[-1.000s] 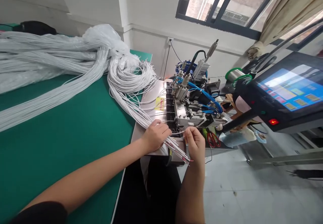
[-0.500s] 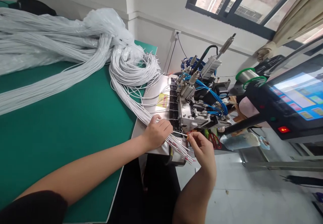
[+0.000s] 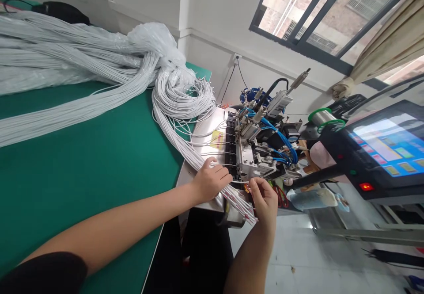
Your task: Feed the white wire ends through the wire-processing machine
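My left hand (image 3: 210, 180) rests closed on a bundle of thin white wires (image 3: 185, 146) at the edge of a metal plate (image 3: 205, 128). The bundle's red-tipped ends (image 3: 245, 210) stick out past the plate below my hands. My right hand (image 3: 263, 196) pinches the end of a single white wire in front of a small machine (image 3: 256, 152) with blue hoses. Several single wires lie in the machine's black slotted holder (image 3: 230, 141).
A green table (image 3: 82, 152) carries large hanks of white wire (image 3: 66, 64) and a clear plastic bag (image 3: 150, 37). Right of the machine stand a touch screen (image 3: 387, 143), a green-rimmed spool (image 3: 323, 118) and red-handled scissors (image 3: 281, 194). A window and curtain are behind.
The view has shifted and tilted. My right hand has moved a little left and up toward the machine's front, still pinching a wire. My left hand stays on the bundle.
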`<action>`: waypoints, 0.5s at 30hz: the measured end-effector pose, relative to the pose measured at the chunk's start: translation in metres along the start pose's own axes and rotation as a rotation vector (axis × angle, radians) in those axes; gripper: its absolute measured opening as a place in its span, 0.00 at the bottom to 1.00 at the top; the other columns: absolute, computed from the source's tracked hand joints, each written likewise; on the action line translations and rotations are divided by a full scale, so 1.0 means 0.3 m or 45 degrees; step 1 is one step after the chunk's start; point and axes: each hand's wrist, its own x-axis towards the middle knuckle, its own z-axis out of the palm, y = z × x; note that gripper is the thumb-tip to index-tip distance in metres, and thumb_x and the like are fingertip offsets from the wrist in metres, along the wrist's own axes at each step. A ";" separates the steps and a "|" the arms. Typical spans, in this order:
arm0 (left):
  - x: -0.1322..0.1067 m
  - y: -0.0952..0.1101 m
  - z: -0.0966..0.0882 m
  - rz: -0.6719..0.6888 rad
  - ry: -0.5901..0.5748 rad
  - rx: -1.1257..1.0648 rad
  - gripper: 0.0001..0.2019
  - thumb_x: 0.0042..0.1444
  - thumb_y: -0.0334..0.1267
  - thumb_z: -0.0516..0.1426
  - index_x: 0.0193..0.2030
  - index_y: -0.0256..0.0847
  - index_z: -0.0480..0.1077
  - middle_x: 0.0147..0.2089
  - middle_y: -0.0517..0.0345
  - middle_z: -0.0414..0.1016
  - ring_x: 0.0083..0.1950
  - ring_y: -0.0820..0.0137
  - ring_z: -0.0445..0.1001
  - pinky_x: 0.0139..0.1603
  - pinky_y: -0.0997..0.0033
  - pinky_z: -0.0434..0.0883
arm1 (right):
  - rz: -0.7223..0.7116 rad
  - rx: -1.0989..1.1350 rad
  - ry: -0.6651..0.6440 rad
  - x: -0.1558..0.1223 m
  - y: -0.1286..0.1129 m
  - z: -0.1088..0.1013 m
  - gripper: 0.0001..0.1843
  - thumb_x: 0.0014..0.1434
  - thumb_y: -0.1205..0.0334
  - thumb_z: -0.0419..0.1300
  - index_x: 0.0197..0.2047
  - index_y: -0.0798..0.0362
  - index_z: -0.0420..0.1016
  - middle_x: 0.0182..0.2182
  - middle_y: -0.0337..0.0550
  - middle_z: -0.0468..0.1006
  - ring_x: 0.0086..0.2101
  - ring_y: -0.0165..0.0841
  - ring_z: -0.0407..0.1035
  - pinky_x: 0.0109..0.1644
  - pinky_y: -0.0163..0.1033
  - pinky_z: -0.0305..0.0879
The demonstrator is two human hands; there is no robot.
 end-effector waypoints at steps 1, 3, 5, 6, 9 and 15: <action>0.000 0.002 0.000 -0.018 0.024 0.001 0.12 0.60 0.27 0.46 0.37 0.43 0.70 0.31 0.63 0.70 0.34 0.73 0.68 0.55 0.58 0.53 | 0.008 -0.054 -0.018 0.006 0.011 -0.008 0.14 0.59 0.52 0.59 0.32 0.55 0.71 0.23 0.37 0.67 0.25 0.29 0.59 0.29 0.33 0.56; 0.000 0.005 0.003 -0.043 0.064 0.007 0.14 0.60 0.27 0.47 0.40 0.47 0.71 0.31 0.64 0.70 0.34 0.74 0.68 0.57 0.57 0.50 | 0.028 -0.124 -0.069 0.017 0.038 -0.017 0.15 0.58 0.51 0.59 0.30 0.55 0.71 0.22 0.37 0.67 0.25 0.29 0.59 0.28 0.33 0.55; -0.002 0.006 0.007 -0.047 0.071 0.010 0.14 0.60 0.27 0.49 0.41 0.49 0.72 0.31 0.64 0.70 0.35 0.74 0.68 0.58 0.55 0.49 | 0.047 -0.132 -0.124 0.028 0.065 -0.015 0.15 0.58 0.51 0.58 0.30 0.55 0.71 0.22 0.36 0.65 0.25 0.29 0.58 0.28 0.33 0.54; -0.004 0.006 0.009 -0.048 0.069 0.009 0.14 0.59 0.27 0.49 0.41 0.49 0.72 0.32 0.63 0.70 0.35 0.73 0.68 0.58 0.54 0.49 | 0.057 -0.123 -0.148 0.032 0.076 -0.011 0.16 0.58 0.50 0.58 0.29 0.55 0.70 0.21 0.35 0.65 0.25 0.29 0.58 0.28 0.33 0.53; -0.009 0.004 0.014 -0.048 0.029 0.007 0.14 0.56 0.26 0.51 0.41 0.47 0.73 0.32 0.62 0.70 0.35 0.71 0.68 0.57 0.51 0.49 | 0.073 -0.064 -0.189 0.040 0.097 0.012 0.16 0.59 0.51 0.57 0.27 0.54 0.67 0.21 0.34 0.61 0.25 0.28 0.55 0.28 0.33 0.51; -0.012 -0.002 0.022 -0.062 -0.138 -0.027 0.13 0.50 0.29 0.54 0.42 0.44 0.72 0.34 0.58 0.70 0.38 0.67 0.68 0.56 0.49 0.49 | 0.176 0.250 -0.161 0.051 0.113 0.052 0.17 0.55 0.50 0.58 0.23 0.53 0.62 0.20 0.33 0.58 0.23 0.28 0.53 0.27 0.32 0.52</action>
